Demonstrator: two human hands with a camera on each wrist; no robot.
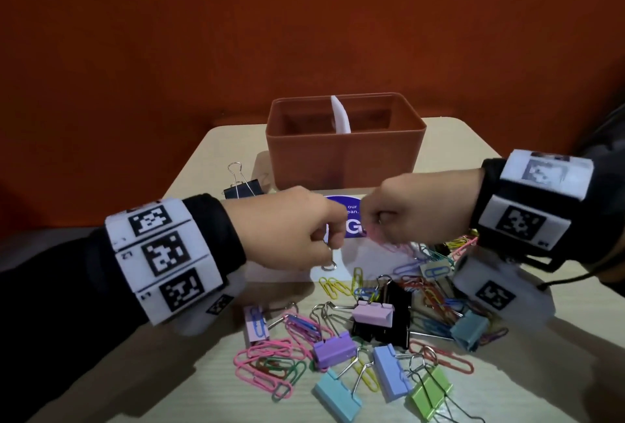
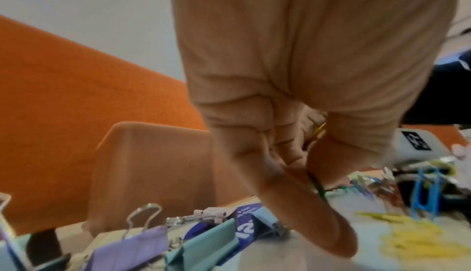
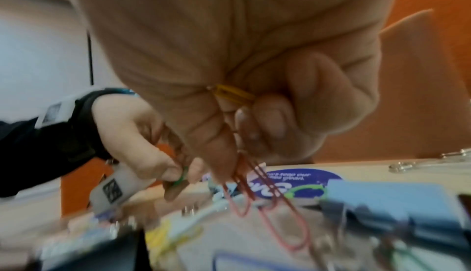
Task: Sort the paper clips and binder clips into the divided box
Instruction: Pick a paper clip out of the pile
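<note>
Nearest you, clips [image 1: 355, 331] lie heaped on the worktop [image 1: 209, 385]. Above them your left hand [image 1: 287, 229] pinches a green clip [image 3: 181, 176]; your right hand [image 1: 412, 209] grips pink clips [image 3: 267, 200]. Farthest stands the box [image 1: 345, 155].

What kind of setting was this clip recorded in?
Probably an office or study corner, though that is a guess: a small pale wood-grain table against an orange wall, strewn with coloured paper clips and binder clips, with a brown divided box at the back.
</note>
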